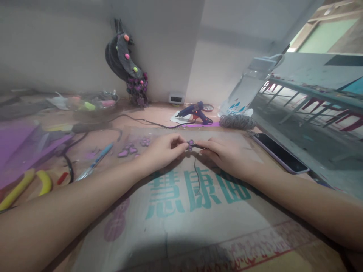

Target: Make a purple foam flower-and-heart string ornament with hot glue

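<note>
My left hand (163,149) pinches a small purple flower-shaped piece (190,146) between thumb and fingers, just above a printed sheet (136,230). From the other side, my right hand (224,154) is closed on a thin dark-tipped tool (196,144), whose end meets the flower piece; its exact kind is hard to make out. Below them a strand of grey yarn (197,177) trails over the sheet. Several purple heart and flower pieces (123,152) lie beyond my left forearm.
A blue glue gun (193,110) lies by the wall, near grey yarn (236,122) and a clear bottle (244,88). A phone (280,154) rests at the right edge. Leftward are a pen (102,155), yellow-handled scissors (44,182) and purple sheets (22,151). A grey crescent ornament (126,54) hangs behind.
</note>
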`<state>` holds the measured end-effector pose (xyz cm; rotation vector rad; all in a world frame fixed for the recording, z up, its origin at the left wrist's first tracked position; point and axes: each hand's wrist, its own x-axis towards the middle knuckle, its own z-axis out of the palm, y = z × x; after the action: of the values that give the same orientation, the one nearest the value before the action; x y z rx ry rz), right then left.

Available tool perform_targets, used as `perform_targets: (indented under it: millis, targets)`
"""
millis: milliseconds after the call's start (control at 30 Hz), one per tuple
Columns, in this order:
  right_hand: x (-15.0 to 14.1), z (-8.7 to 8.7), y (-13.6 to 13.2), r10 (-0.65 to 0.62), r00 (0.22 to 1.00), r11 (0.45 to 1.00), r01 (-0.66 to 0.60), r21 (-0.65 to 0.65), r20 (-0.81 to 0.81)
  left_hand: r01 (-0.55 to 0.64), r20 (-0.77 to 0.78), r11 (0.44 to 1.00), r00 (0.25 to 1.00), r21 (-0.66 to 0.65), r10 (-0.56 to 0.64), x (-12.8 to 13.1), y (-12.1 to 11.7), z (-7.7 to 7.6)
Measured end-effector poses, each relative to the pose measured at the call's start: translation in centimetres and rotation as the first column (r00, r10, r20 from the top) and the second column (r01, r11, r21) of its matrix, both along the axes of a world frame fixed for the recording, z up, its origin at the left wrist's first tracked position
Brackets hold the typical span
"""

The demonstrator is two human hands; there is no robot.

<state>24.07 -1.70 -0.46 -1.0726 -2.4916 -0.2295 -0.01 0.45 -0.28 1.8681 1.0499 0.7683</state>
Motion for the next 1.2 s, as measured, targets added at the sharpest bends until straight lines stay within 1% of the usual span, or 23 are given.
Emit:
perform_targets:
  millis: [133, 200, 333, 433, 567, 633, 700, 800, 867, 1067, 1200]
  targets:
    - [-0.1, 0.1, -0.1, -0.016, 1.0, 1.0, 0.015, -0.026, -0.023, 0.006, 0.0, 1.0, 1.0, 0.013, -0.006, 0.0, 0.1, 0.1]
    - [-0.2, 0.3, -0.2, -0.024, 0.998, 0.999, 0.022, -0.03, -0.064, -0.001, 0.0, 1.0, 1.0, 0.018, 0.001, 0.0, 0.1, 0.0]
    - [-0.6, 1.0, -0.4, -0.032, 0.987, 0.999, 0.035, 0.017, -0.155, 0.0, 0.029, 1.0, 1.0, -0.005, 0.0, 0.0, 0.3, -0.3]
    - [-0.9, 1.5, -0.5, -0.073, 0.986, 0.997, 0.077, 0.02, -0.148, 0.008, 0.045, 1.0, 0.999, -0.023, -0.007, 0.1, 0.4, -0.5]
    - [-0.8, 1.3, -0.3, -0.1, 0.988, 0.994, 0.095, -0.043, -0.119, 0.01, 0.043, 1.0, 0.999, -0.02, -0.009, 0.0, 0.4, -0.6]
    - [-0.7, 1.1, -0.1, -0.092, 0.991, 0.993, 0.085, -0.082, -0.092, 0.002, 0.027, 1.0, 1.0, 0.011, -0.002, 0.0, 0.2, -0.4]
    - [-0.6, 1.0, 0.0, -0.096, 0.994, 0.99, 0.091, -0.105, -0.044, -0.017, -0.008, 0.997, 1.0, 0.078, 0.017, -0.1, 0.0, -0.1]
    - [-0.6, 1.1, 0.0, -0.1, 0.995, 0.99, 0.099, -0.098, 0.0, -0.038, -0.078, 0.98, 0.995, 0.194, 0.054, -0.1, -0.4, 0.5]
    - [-0.7, 1.3, -0.2, -0.098, 0.995, 0.992, 0.099, -0.082, 0.014, -0.045, -0.108, 0.969, 0.991, 0.242, 0.073, 0.0, -0.6, 0.7]
    - [-0.8, 1.4, -0.6, -0.133, 0.988, 0.989, 0.137, -0.049, 0.077, -0.068, -0.132, 0.958, 0.985, 0.28, 0.108, -0.1, -0.7, 0.8]
    - [-0.8, 1.4, -0.5, -0.13, 0.988, 0.99, 0.135, -0.045, 0.087, -0.045, -0.141, 0.954, 0.986, 0.296, 0.09, -0.1, -0.6, 0.7]
